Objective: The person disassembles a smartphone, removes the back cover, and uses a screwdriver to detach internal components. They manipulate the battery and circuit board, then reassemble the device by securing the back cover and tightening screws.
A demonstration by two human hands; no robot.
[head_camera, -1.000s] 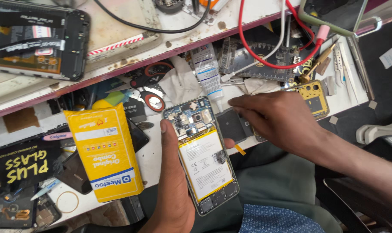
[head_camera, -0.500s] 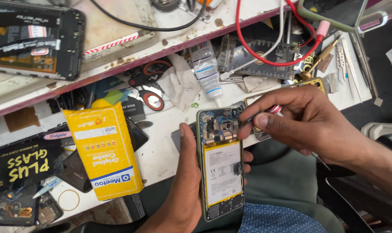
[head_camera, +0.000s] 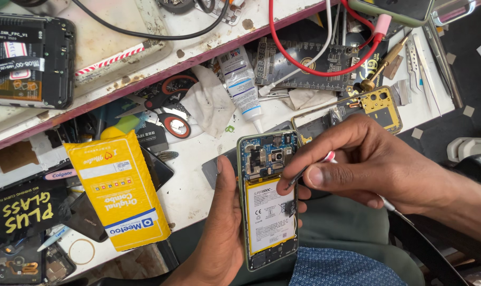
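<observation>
phone repair wkshop, cluttered bench (head_camera: 198, 175), opened phones (head_camera: 28, 61), circuit board (head_camera: 304, 61), tweezers (head_camera: 417, 58)

Left hand (head_camera: 222, 233) grips an opened phone (head_camera: 267, 198); right hand (head_camera: 367, 161) presses a thin tool (head_camera: 304, 173) to it.

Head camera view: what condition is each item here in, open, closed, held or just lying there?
Phone: back cover off, battery and board exposed, held upright in left hand.
Thin tool: pinched in right hand, tip at the phone's board.
Yellow packet: lying flat on the bench.
Glue tube: lying on its side, nozzle toward the phone.
Scissors: lying on the bench, blades hidden.
Black phone: opened, lying on the upper shelf.
</observation>
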